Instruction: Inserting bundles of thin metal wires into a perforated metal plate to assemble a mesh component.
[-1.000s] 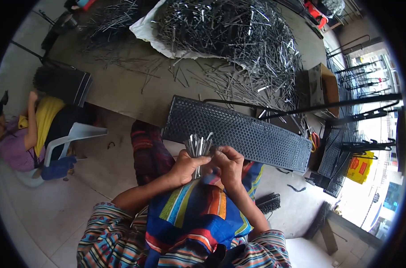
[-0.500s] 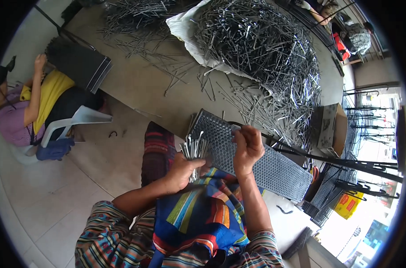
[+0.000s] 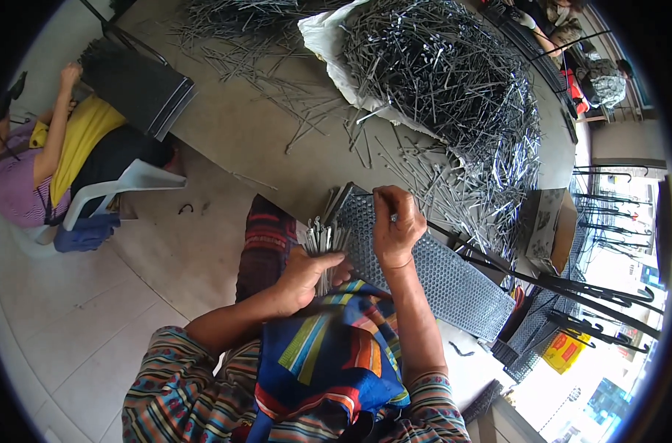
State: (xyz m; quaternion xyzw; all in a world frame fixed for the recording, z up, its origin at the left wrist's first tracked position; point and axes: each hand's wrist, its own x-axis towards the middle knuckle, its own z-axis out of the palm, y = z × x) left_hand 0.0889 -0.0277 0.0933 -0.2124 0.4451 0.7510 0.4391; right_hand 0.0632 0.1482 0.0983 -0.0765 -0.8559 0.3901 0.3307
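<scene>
My left hand (image 3: pixel 303 279) is closed around an upright bundle of thin metal rods (image 3: pixel 322 238), whose small shaped ends stick up above the fingers. Just right of it, my right hand (image 3: pixel 399 230) is in a pinch over the far left end of a grey metal panel (image 3: pixel 458 286) full of round holes. Whatever those fingertips hold is too small to make out. The panel slants from the table edge down to the right, its left end close to the bundle. Under my hands, a colourful striped cloth (image 3: pixel 328 347) covers my lap.
A big heap of loose rods (image 3: pixel 439 81) spills from a white sack (image 3: pixel 322 40) on the table (image 3: pixel 232 144). At left a co-worker (image 3: pixel 25 181) sits by a dark panel stack (image 3: pixel 140 92). Right are a cardboard box (image 3: pixel 556 229) and black hooked bars (image 3: pixel 609 289) jutting inward.
My right hand has moved left along the panel toward its far left end, closer to the bundle. My left hand keeps its hold on the rods. The whole view has shifted slightly.
</scene>
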